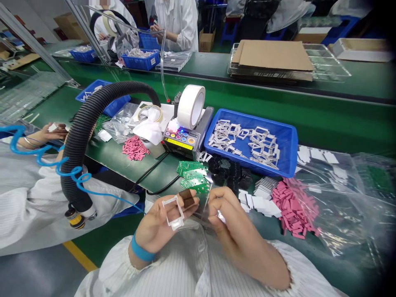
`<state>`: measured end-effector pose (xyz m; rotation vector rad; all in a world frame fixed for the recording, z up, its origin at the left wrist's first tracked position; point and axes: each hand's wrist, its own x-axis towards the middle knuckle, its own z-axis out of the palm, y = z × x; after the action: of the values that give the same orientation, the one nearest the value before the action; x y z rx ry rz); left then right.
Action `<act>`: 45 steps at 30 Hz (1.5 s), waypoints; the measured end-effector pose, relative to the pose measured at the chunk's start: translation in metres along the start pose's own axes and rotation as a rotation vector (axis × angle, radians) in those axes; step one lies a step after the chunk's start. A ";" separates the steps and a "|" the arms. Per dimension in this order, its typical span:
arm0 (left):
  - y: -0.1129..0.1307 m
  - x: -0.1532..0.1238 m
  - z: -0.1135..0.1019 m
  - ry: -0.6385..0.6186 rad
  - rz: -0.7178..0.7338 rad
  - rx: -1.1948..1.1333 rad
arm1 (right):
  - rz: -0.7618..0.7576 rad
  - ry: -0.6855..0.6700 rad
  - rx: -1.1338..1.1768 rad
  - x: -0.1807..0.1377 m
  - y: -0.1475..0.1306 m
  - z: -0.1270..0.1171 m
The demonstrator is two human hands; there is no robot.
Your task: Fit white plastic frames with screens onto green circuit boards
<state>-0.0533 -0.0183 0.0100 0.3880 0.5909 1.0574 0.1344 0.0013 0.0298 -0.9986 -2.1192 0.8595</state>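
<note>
My left hand point(153, 231) wears a blue wristband point(141, 250) and holds a small white plastic frame point(177, 224) over its palm and fingers. A dark brown, glossy rectangular piece point(188, 199) lies at the fingertips of that same hand, just beyond the frame. My right hand point(232, 220) is close by on the right, its fingers curled and pinched together. Something thin, clear and shiny shows at these fingers, too blurred to name. Green circuit boards point(194, 175) lie on the bench just past both hands.
A blue bin point(250, 154) holds many white frames. Beside it are black parts point(229, 171), white pieces point(260, 203), pink strips point(292, 206) and plastic bags point(346, 218). A tape dispenser point(185, 140) stands behind. At left, a black hose point(77, 144) hangs near a co-worker's hand point(46, 134).
</note>
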 end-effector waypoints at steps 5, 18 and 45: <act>0.004 -0.002 -0.004 0.028 -0.013 -0.125 | 0.109 -0.269 -0.366 -0.011 0.043 0.032; 0.002 -0.002 0.010 -0.075 -0.013 0.003 | -0.218 -0.108 -0.199 0.026 -0.001 -0.019; -0.032 0.026 0.003 0.352 0.577 0.716 | 0.070 0.173 0.227 0.019 -0.003 -0.009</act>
<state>-0.0196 -0.0097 -0.0123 1.0545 1.2251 1.4592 0.1304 0.0180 0.0428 -0.9946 -1.8063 0.9863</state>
